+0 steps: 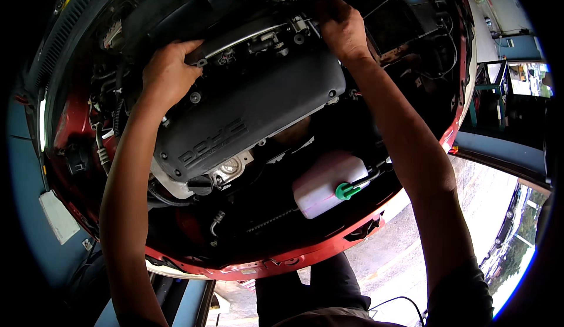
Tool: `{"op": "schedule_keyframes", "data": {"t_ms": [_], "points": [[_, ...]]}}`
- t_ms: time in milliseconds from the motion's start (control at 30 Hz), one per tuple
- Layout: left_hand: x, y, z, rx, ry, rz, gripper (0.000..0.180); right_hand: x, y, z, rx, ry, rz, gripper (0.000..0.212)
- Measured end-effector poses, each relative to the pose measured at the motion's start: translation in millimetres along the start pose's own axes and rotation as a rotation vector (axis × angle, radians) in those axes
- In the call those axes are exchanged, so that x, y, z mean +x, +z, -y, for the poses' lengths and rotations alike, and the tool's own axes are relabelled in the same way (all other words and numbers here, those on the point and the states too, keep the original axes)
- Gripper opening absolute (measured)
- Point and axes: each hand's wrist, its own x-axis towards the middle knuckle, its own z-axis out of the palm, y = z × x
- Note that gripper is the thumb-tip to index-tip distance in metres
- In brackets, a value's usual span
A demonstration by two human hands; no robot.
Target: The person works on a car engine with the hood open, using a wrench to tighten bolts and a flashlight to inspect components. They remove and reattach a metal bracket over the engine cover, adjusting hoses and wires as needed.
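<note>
A long, shiny metal rail (249, 36), apparently a fuel rail with small connectors along it, lies behind the black engine cover (264, 110). At the rail's left end, the thumb and fingers of my left hand (167, 76) are closed on it, beside a small bracket tab. My right hand (343, 30) reaches in by the rail's other end, its fingers curled down into shadow. What those fingers grip is hidden. A thin silver pipe (314, 27) shows just left of the right hand.
A whitish-pink fluid reservoir (320, 189) with a green cap (346, 191) stands near the front. Nearest me runs the red front edge of the car body (294, 262). Hoses (117, 113) and wires surround the engine. An oil filler cap (200, 185) sits at the cover's near left corner.
</note>
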Motion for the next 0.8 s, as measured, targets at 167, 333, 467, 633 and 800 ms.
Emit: {"op": "schedule_keyframes", "data": {"t_ms": [167,333,467,633,800], "points": [[-0.5,-4.0,-6.2,0.066,0.032,-0.05,0.054,-23.3,10.4,-6.5,-0.026,0.294,0.087,0.03],[-2.2,-3.4,-8.0,0.092,0.014,-0.038,0.055,-8.6,9.1,23.8,-0.018,0.608,0.18,0.051],[1.5,-6.0,-13.5,0.143,0.035,-0.068,0.052,3.0,12.4,41.3,-0.073,0.737,0.16,0.051],[1.3,-1.8,-5.2,0.147,0.072,-0.077,0.052,-1.0,15.2,47.4,-0.135,0.668,0.148,0.039],[1.6,-3.7,-1.0,0.139,0.03,-0.067,0.055,-13.9,19.5,45.1,-0.217,0.435,0.07,0.032]]}}
